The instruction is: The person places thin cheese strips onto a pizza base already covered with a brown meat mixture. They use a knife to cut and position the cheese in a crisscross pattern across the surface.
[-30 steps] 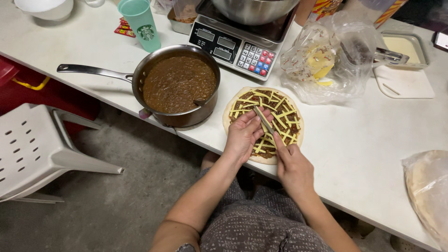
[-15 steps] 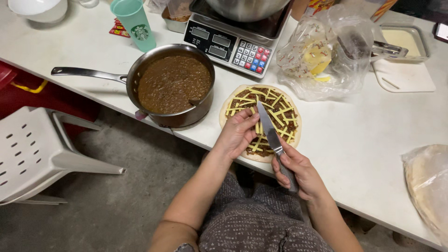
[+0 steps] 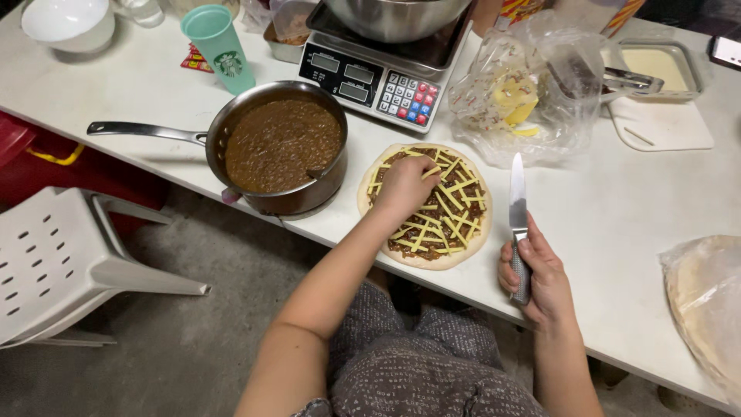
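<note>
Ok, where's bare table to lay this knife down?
Bare table lies right of the knife in the right hand, bordered by the white cutting board and wrapped dough. It is crowded around the scale, pan and plastic bag.

Looking down, I see both my forearms bare from elbow to wrist, with no sleeves reaching that far. My left hand [image 3: 403, 185] and my right hand [image 3: 535, 272] carry no gloves, and I can make out no rings, watch or bands behind either grip. Below the arms, over my lap, I wear a dark grey garment of soft fabric, covered all over in a fine pattern of small pale specks.
</note>
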A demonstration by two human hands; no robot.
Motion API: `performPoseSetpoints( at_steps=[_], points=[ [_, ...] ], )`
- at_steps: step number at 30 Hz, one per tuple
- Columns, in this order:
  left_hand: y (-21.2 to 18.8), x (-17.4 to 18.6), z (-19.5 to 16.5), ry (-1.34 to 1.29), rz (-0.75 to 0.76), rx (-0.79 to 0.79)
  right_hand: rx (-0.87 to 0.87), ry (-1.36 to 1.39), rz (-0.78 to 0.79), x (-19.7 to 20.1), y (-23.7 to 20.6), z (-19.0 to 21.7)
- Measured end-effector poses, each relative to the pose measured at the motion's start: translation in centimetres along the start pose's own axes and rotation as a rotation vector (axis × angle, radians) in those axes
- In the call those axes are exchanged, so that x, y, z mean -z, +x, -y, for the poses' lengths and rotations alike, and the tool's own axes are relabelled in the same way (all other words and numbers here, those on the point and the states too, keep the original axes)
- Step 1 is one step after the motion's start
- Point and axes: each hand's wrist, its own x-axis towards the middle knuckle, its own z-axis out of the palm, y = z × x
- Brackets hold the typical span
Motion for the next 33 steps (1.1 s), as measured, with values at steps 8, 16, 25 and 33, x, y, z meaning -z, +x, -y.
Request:
performPoseSetpoints(
  at_steps=[8, 16, 25, 33],
  points=[
    [1.0, -1.9, 0.1, 0.18, -0.065, -0.043, -0.006, -0.018, -0.029, 0.2, 0.2, -0.6],
    [-0.4, 2.5, -0.7, -0.482, 0.147, 0.365, -0.003, -0.06, -0.057, -0.1, -0.1, -0.4],
    [-4.0, 1.2, -0.6, -1.537, 0.133, 0.321, -0.012, -0.874, -0.056, -4.4, -0.6, -2.4],
    [-4.9, -0.4, -2.2, -1.641, 0.055, 0.218, 0.546, -1.281, 0.021, -8.1, -0.8, -2.7]
  ],
)
